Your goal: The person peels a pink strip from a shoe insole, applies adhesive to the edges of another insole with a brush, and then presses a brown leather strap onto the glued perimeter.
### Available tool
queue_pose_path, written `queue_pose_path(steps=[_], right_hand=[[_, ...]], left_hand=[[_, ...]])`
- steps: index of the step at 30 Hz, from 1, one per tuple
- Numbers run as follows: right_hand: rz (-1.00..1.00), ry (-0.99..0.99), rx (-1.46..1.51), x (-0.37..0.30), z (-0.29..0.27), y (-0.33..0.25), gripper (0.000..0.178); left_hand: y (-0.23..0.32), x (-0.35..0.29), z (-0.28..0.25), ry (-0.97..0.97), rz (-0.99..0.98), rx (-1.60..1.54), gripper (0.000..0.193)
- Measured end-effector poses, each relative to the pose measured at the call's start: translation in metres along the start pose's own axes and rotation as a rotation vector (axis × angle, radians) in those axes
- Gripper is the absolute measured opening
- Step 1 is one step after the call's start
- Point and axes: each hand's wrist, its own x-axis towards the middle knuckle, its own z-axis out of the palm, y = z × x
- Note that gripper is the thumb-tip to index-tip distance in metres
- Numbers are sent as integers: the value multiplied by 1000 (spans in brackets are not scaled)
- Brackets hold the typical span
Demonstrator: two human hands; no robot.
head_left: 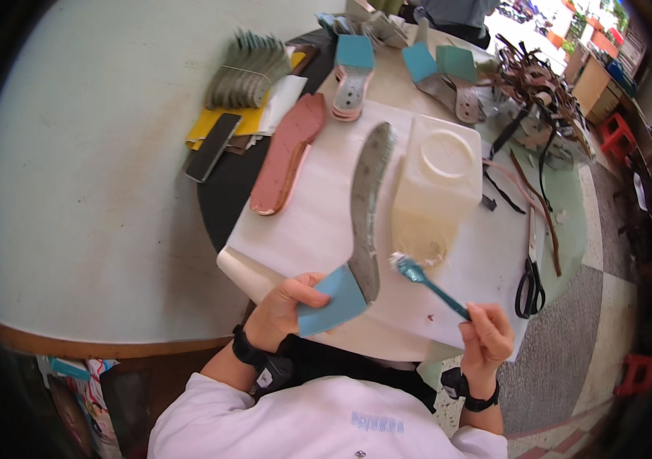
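White shirt (pixel 303 421) nearest, I see left hand (pixel 284 310) pinching an insole (pixel 364 206) running up-frame, right hand (pixel 488 336) holding brush (pixel 439 291) lower right.

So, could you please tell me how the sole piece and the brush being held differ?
The sole piece is in the left hand, the brush in the right hand. The sole piece is broad; the brush is slimmer. The sole piece is grey with a light blue end; the brush has a teal handle. Both are hand-held.
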Motion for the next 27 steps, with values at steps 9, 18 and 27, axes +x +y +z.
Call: queue_pose_path(steps=[9, 18, 27], right_hand=[[210, -123, -504, 29, -36, -39, 22], [65, -275, -749, 52, -7, -43, 18], [51, -346, -855, 58, 0, -54, 18]], left_hand=[[17, 7, -14, -110, 43, -105, 40], [13, 17, -23, -184, 42, -66, 42], [14, 19, -27, -219, 9, -108, 40]])
